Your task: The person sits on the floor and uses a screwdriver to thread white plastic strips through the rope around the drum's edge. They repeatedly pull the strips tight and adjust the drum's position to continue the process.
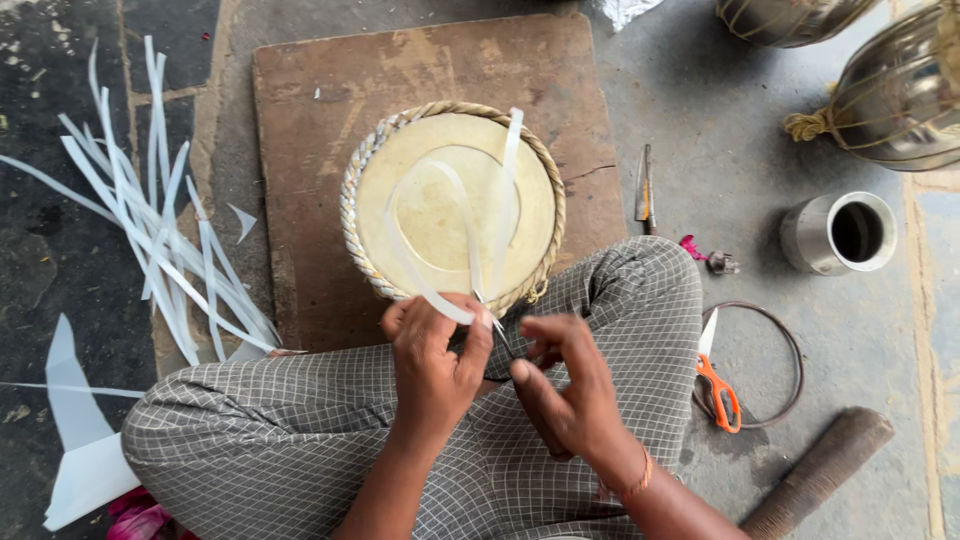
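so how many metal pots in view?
3. One small open cup right of the knee; two big wrapped pots, one at the right edge, one cut off at the top. More may be out of frame.

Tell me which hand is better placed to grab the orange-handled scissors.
Right. The right hand sits nearer the scissors, which lie on the floor just past the right knee; the left hand pinches the white strip by the basket.

One head-worn camera looks steeply down, close over the hands, lap and wooden board [330, 110].
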